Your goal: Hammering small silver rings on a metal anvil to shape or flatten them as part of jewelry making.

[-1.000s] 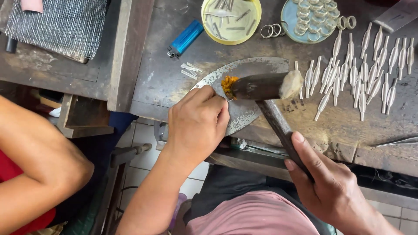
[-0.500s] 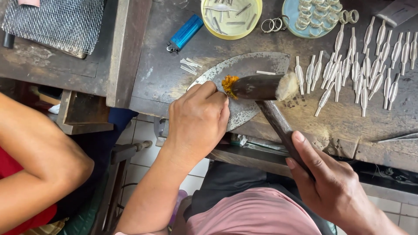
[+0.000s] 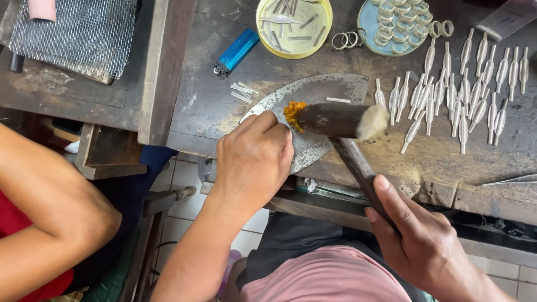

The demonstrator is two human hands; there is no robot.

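My right hand (image 3: 417,237) grips the dark wooden handle of a mallet (image 3: 335,120). Its cylindrical dark head, frayed orange at one end and pale at the other, lies just over a worn metal plate (image 3: 321,92) on the bench. My left hand (image 3: 254,156) rests on the plate's near edge with fingers curled, pinching something small under the mallet's orange end; the piece itself is hidden.
Several silver leaf-shaped pieces (image 3: 464,89) lie in rows at right. A yellow dish (image 3: 293,22) of metal bits, a blue dish (image 3: 397,19) of rings, loose rings (image 3: 347,39) and a blue lighter (image 3: 238,51) sit at the back. Wire mesh (image 3: 75,33) lies at left. Another person's arm (image 3: 50,218) is at lower left.
The mallet head has stayed over the plate with only slight shifts. Both hands keep their holds.
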